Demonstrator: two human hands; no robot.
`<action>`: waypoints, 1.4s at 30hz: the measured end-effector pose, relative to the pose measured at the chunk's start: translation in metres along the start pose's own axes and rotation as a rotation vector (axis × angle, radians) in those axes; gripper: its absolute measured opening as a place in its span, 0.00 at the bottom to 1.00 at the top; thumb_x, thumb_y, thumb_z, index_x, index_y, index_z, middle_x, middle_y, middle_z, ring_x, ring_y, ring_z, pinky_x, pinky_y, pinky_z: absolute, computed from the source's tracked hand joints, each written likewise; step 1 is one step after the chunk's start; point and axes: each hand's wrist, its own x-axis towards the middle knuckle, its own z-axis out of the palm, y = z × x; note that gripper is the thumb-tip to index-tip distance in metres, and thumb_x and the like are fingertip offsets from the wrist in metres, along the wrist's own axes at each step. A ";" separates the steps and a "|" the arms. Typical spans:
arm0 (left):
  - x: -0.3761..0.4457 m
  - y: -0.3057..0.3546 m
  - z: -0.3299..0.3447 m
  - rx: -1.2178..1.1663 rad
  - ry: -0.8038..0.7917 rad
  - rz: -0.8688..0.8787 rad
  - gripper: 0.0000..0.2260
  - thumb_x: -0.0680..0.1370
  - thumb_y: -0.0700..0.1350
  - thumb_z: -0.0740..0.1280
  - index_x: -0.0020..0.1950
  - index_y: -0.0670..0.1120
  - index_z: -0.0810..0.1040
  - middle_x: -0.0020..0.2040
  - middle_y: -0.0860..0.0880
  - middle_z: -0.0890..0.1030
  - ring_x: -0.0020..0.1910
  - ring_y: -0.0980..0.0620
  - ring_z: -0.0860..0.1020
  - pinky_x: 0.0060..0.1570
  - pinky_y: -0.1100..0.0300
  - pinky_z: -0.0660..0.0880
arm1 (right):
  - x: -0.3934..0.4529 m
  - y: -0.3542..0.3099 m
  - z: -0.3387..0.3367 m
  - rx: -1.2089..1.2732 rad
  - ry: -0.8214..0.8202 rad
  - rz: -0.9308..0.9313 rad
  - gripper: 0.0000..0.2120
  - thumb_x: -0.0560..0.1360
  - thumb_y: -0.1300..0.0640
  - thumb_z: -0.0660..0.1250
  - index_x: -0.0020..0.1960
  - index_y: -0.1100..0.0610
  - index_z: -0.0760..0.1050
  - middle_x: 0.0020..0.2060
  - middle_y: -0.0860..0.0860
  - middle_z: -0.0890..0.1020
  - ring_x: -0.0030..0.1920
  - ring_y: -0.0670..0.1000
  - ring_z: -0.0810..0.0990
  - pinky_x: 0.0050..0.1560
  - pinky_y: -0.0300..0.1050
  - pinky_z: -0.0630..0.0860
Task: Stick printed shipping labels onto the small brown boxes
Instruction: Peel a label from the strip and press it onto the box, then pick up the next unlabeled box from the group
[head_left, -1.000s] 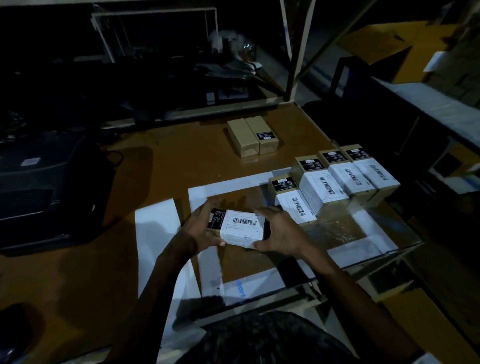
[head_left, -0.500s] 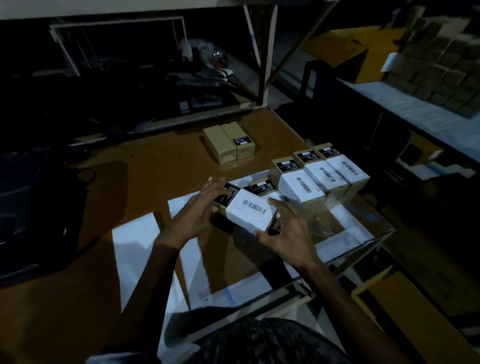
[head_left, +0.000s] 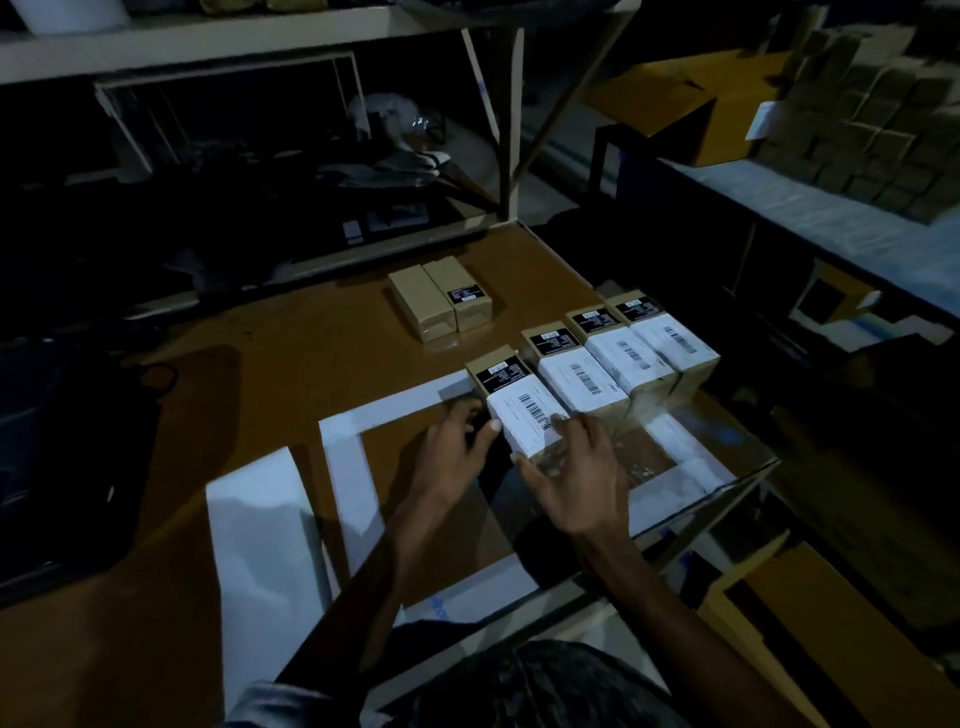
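Taking the nearest labelled box (head_left: 524, 415) as the landmark: far to its left a dark machine (head_left: 78, 467) sits on the brown table (head_left: 291, 358), and a white sheet (head_left: 260, 535) lies nearer. The left hand (head_left: 452, 452) rests against the box's left side, fingers loosely spread, thumb tip at the label's edge. The box lies flat (white barcode label up). The right hand (head_left: 576, 478) touches its near right corner with fingers splayed wide. To its right, three labelled boxes (head_left: 623, 353) stand in a touching row. Behind it, two plain boxes (head_left: 441, 301) lie side by side.
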 end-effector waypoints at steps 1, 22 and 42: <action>0.000 0.002 0.004 -0.005 0.006 -0.008 0.16 0.81 0.53 0.65 0.67 0.51 0.74 0.60 0.51 0.82 0.58 0.53 0.81 0.54 0.55 0.80 | 0.001 -0.001 -0.003 -0.029 0.002 -0.021 0.26 0.71 0.45 0.77 0.63 0.57 0.75 0.65 0.57 0.71 0.57 0.59 0.79 0.45 0.54 0.82; 0.044 0.011 -0.001 -0.121 0.248 -0.123 0.10 0.81 0.48 0.66 0.59 0.45 0.81 0.51 0.50 0.84 0.52 0.51 0.81 0.54 0.52 0.80 | 0.131 -0.029 -0.053 0.015 -0.440 -0.205 0.20 0.73 0.35 0.70 0.45 0.52 0.85 0.44 0.48 0.87 0.43 0.48 0.83 0.45 0.48 0.81; 0.232 -0.093 -0.023 -0.173 0.108 -0.536 0.16 0.83 0.54 0.58 0.64 0.46 0.76 0.57 0.42 0.80 0.54 0.40 0.78 0.55 0.50 0.76 | 0.312 -0.091 0.157 0.069 -0.611 0.258 0.10 0.77 0.55 0.72 0.51 0.63 0.78 0.45 0.56 0.78 0.50 0.55 0.81 0.42 0.43 0.73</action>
